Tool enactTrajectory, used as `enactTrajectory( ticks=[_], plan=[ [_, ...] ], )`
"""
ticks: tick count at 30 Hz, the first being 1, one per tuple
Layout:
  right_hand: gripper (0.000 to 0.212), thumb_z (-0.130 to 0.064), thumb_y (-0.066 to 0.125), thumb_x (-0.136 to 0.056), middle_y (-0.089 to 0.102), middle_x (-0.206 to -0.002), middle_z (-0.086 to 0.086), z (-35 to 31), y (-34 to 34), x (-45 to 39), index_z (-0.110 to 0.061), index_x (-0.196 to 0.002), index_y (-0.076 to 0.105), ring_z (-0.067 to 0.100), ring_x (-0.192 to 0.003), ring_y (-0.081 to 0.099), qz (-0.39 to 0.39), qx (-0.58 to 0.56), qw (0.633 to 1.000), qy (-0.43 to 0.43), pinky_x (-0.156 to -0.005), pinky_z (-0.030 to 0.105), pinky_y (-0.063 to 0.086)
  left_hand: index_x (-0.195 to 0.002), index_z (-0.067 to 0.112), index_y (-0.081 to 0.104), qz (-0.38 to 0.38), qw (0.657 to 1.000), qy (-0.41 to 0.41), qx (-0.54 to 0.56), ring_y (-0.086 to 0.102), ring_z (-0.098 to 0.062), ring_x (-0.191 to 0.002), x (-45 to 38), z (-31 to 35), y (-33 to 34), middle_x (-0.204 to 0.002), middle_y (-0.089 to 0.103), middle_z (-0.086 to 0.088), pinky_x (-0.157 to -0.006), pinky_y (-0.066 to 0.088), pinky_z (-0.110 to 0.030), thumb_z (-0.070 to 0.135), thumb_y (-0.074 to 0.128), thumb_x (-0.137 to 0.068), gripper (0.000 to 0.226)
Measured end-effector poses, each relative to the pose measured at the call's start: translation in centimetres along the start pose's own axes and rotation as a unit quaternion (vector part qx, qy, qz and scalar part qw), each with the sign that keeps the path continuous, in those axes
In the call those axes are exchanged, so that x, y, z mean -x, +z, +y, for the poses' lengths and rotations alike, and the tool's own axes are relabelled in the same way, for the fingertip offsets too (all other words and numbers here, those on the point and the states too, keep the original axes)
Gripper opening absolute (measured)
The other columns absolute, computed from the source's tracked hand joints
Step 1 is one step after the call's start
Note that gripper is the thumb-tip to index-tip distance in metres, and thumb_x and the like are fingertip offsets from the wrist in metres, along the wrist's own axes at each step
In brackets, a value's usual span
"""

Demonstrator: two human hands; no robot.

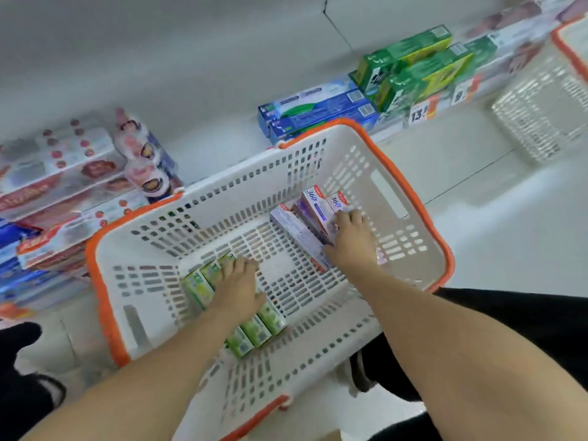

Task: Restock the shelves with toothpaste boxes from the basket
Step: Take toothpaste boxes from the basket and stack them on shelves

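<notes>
Setting: we crouch on a pale shop floor facing low white shelves point(222, 90) that run across the far side.
Green boxes: three slim green cardboard toothpaste boxes point(257, 326) lie side by side on the floor of the basket, at its near left.
Purple boxes: a few long purple-and-white cardboard toothpaste boxes point(313, 214) lean together at the basket's far right.
Left hand: our left hand point(237, 289) lies on top of the green boxes, fingers spread over them; we cannot tell whether they have closed round any.
Right hand: our right hand point(348, 240) is on the purple boxes, fingers curled over their top edge, grasping them.
Handling: we judge the boxes light, stiff along their length, easily dented at the ends, slightly slick; best taken across the middle, several at once.
Basket: white perforated plastic shopping basket with an orange rim point(413, 198), just in front of the shelves.
Shelves: blue boxes point(315, 109) and green boxes point(410, 68) at far right, red-and-white cartons point(63, 173) at left.
</notes>
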State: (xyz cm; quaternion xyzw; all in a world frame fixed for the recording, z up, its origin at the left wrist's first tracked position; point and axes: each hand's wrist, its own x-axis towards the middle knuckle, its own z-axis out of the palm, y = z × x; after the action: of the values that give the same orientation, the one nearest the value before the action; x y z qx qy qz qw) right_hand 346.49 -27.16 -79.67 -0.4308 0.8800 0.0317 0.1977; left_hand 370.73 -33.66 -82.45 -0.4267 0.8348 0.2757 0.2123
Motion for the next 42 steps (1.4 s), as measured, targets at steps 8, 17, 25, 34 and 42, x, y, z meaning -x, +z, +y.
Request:
enactTrajectory(
  ticks=[8,17,25,34,42],
  plan=[
    [0.06,-0.024,0.066,-0.082,0.037,-0.145,0.011,0.6,1.0,-0.3,-0.024,-0.138,0.043,0.037,-0.126,0.034,0.06,-0.024,0.998,0.02,-0.099,0.053,0.033,-0.155,0.016,0.014,0.096,0.994,0.051,0.029,0.012,-0.027,-0.147,-7.0,2.8,-3.0,-0.158,0.015,-0.006,-0.119,0.012,-0.046,0.029,0.069,-0.087,0.088],
    [0.06,-0.021,0.069,-0.084,0.029,-0.157,-0.002,1.5,1.2,-0.2,-0.033,-0.141,0.051,0.028,-0.141,0.02,0.039,-0.2,0.978,0.054,-0.119,0.043,0.012,-0.146,0.023,0.036,0.112,0.979,0.113,-0.131,0.035,-0.029,-0.121,-12.1,3.7,-4.3,-0.129,0.038,-0.009,-0.103,0.032,-0.04,0.021,0.075,-0.08,0.076],
    [0.039,-0.018,0.062,-0.081,0.022,-0.158,0.004,1.0,0.4,-0.3,-0.007,-0.119,0.063,0.031,-0.138,0.023,-0.01,-0.132,0.99,0.047,-0.119,0.046,0.017,-0.097,0.021,0.068,-0.022,0.979,0.101,0.177,0.061,-0.018,-0.096,-7.9,0.5,-5.6,-0.102,0.066,0.002,-0.084,0.049,-0.041,0.049,0.093,-0.055,0.056],
    [0.056,-0.033,0.063,-0.088,0.033,-0.151,0.017,-0.4,-4.8,-0.9,-0.009,-0.137,0.05,0.031,-0.138,0.029,-0.117,-0.114,0.984,0.066,-0.115,0.04,0.031,-0.104,0.006,0.072,-0.013,0.87,0.004,0.493,0.074,-0.024,-0.09,-0.6,-0.3,-8.2,-0.098,0.076,-0.009,-0.075,0.062,-0.037,0.037,0.082,-0.073,0.045],
    [0.047,-0.043,0.06,-0.096,0.062,-0.127,0.001,-3.2,-22.6,2.8,-0.009,-0.127,0.064,0.022,-0.117,0.059,-0.241,0.022,0.966,-0.095,-0.104,0.034,0.045,-0.115,0.005,0.065,-0.109,0.701,0.008,0.705,0.069,-0.029,-0.099,4.3,2.1,-12.4,-0.11,0.073,-0.018,-0.087,0.059,-0.042,0.032,0.066,-0.08,0.045]
  ],
)
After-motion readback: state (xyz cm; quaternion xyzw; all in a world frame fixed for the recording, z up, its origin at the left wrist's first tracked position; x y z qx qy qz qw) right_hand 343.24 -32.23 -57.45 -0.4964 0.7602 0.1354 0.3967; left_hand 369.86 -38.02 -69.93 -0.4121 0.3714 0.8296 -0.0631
